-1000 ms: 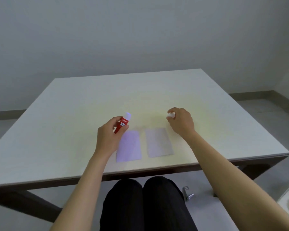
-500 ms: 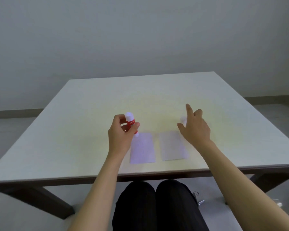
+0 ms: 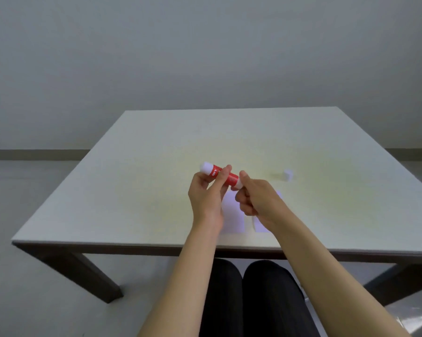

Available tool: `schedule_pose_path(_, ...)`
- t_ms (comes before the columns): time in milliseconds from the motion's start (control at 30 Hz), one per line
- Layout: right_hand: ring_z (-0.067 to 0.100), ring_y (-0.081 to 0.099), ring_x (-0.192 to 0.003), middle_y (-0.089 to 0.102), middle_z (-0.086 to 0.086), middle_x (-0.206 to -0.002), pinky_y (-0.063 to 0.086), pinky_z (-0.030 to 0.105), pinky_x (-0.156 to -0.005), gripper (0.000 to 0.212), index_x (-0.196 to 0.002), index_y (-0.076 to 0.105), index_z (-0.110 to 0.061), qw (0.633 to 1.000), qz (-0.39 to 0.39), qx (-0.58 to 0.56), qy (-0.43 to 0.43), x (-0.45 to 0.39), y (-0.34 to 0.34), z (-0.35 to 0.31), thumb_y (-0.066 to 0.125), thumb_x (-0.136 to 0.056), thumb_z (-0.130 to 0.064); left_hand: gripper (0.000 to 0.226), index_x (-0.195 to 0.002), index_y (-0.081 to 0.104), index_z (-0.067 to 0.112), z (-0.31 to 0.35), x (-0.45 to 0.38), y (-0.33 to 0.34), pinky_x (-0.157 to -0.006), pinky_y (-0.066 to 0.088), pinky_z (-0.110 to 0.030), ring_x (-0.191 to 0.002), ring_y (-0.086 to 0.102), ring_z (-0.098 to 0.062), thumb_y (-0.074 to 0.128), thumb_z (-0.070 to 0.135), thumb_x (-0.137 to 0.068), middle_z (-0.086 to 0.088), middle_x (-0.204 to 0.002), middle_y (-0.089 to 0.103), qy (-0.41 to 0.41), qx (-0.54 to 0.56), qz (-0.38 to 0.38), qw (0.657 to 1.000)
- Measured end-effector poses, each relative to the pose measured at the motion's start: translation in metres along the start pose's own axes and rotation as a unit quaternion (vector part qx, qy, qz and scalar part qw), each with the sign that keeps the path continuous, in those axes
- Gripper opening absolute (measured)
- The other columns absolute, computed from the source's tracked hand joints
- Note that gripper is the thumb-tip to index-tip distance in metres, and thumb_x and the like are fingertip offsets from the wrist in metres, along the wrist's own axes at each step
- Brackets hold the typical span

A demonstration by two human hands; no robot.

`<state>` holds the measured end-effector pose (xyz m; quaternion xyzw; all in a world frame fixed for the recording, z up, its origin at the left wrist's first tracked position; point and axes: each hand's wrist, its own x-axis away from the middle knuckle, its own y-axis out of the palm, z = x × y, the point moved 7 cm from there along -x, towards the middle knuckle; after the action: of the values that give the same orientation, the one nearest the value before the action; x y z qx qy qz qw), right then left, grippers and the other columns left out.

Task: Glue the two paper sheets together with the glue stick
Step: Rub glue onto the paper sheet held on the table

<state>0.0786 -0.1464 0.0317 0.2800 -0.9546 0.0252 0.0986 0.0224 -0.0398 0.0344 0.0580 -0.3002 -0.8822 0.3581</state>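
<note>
the glue stick (image 3: 220, 176) is now being held above the desk (image 3: 137, 181), left hand (image 3: 206, 198) pinching its body, right hand (image 3: 258, 203) pinching its base. the cap (image 3: 288, 175), released a second ago, is standing apart. both paper sheets (image 3: 233, 221) are lying unglued beneath; likely the glue is being twisted out.
</note>
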Motion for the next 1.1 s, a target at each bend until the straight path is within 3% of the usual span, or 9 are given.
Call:
schedule_pose_path(100, 0.012, 0.035, -0.035, 0.041, -0.004, -0.045, 0.029, 0.018, -0.037, 0.049, -0.073, 0.059, -0.008, 1.0, -0.01, 0.013, 0.018, 0.002, -0.006, 0.005, 0.04, -0.096, -0.046, 0.018, -0.081, 0.06, 0.01, -0.001, 0.0, 0.003, -0.094, 0.052, -0.044, -0.103, 0.067, -0.028, 0.076, 0.009, -0.075, -0.019, -0.103, 0.064, 0.0, -0.037, -0.015, 0.999)
schedule_pose_path(233, 0.021, 0.062, -0.06, 0.06, 0.01, -0.08, 0.053, 0.026, -0.056, 0.023, -0.107, 0.062, -0.006, 0.99, -0.07, -0.104, -0.06, 0.004, -0.009, -0.007, 0.054, -0.094, -0.023, 0.017, -0.085, 0.061, 0.015, -0.003, 0.0, 0.004, -0.095, 0.048, -0.047, -0.098, 0.066, -0.023, 0.076, 0.017, -0.076, -0.015, -0.109, 0.071, -0.003, -0.088, -0.009, 0.996)
schedule_pose_path(467, 0.012, 0.029, -0.035, 0.032, -0.002, -0.05, 0.024, 0.019, -0.034, 0.053, -0.065, 0.056, -0.01, 0.989, 0.024, -0.121, 0.077, -0.003, -0.014, 0.019, 0.045, -0.091, -0.055, 0.014, -0.085, 0.061, 0.015, -0.005, -0.002, 0.013, -0.094, 0.047, -0.038, -0.098, 0.068, -0.016, 0.073, 0.014, -0.079, 0.001, -0.094, 0.076, 0.006, -0.101, -0.067, 0.993)
schedule_pose_path(633, 0.016, 0.057, -0.053, 0.062, 0.007, -0.072, 0.042, 0.021, -0.047, 0.017, -0.099, 0.062, -0.011, 0.986, -0.038, -0.158, -0.037, -0.002, -0.012, 0.005, 0.057, -0.092, -0.026, 0.011, -0.081, 0.066, 0.014, -0.008, -0.006, 0.005, -0.104, 0.043, -0.051, -0.106, 0.066, -0.03, 0.075, 0.011, -0.077, 0.0, -0.088, 0.074, 0.024, -0.075, -0.043, 0.996)
schedule_pose_path(767, 0.012, 0.031, -0.036, 0.04, -0.003, -0.046, 0.025, 0.02, -0.036, 0.041, -0.076, 0.06, -0.006, 0.989, 0.027, -0.143, 0.017, -0.004, -0.013, 0.011, 0.047, -0.096, -0.04, 0.012, -0.08, 0.066, 0.016, -0.008, -0.005, 0.01, -0.106, 0.041, -0.045, -0.104, 0.068, -0.025, 0.076, 0.016, -0.072, 0.003, -0.084, 0.076, 0.022, -0.062, -0.093, 0.993)
schedule_pose_path(833, 0.012, 0.024, -0.034, 0.03, -0.005, -0.039, 0.018, 0.021, -0.037, 0.027, -0.094, 0.023, -0.022, 0.987, 0.068, -0.136, 0.043, -0.004, -0.018, 0.013, 0.041, -0.097, -0.043, 0.013, -0.081, 0.065, 0.016, -0.009, -0.002, 0.016, -0.103, 0.043, -0.042, -0.101, 0.069, -0.023, 0.075, 0.017, -0.072, 0.002, -0.086, 0.076, 0.025, -0.074, -0.117, 0.99)
schedule_pose_path(867, 0.012, 0.027, -0.034, 0.033, -0.005, -0.038, 0.02, 0.022, -0.037, 0.034, -0.072, 0.035, -0.021, 0.987, 0.069, -0.141, 0.032, -0.004, -0.02, 0.011, 0.042, -0.097, -0.043, 0.013, -0.083, 0.064, 0.015, -0.008, -0.001, 0.017, -0.102, 0.044, -0.041, -0.101, 0.07, -0.022, 0.074, 0.017, -0.074, 0.002, -0.087, 0.076, 0.029, -0.079, -0.116, 0.99)
schedule_pose_path(933, 0.015, 0.044, -0.04, 0.052, 0.0, -0.046, 0.034, 0.022, -0.04, 0.037, -0.086, 0.061, -0.006, 0.985, 0.043, -0.164, -0.027, -0.002, -0.022, -0.001, 0.049, -0.095, -0.039, 0.012, -0.086, 0.064, 0.013, -0.004, -0.004, 0.014, -0.101, 0.045, -0.041, -0.103, 0.069, -0.02, 0.073, 0.015, -0.078, 0.001, -0.09, 0.076, 0.045, -0.083, -0.09, 0.991)
schedule_pose_path(1100, 0.017, 0.052, -0.043, 0.061, 0.003, -0.054, 0.04, 0.025, -0.046, 0.026, -0.085, 0.062, -0.006, 0.988, 0.009, -0.141, -0.063, 0.007, -0.02, -0.01, 0.054, -0.094, -0.029, 0.006, -0.081, 0.067, 0.016, 0.0, -0.009, 0.015, -0.102, 0.044, -0.04, -0.107, 0.067, -0.023, 0.071, 0.012, -0.08, 0.0, -0.091, 0.076, 0.05, -0.069, -0.097, 0.992)
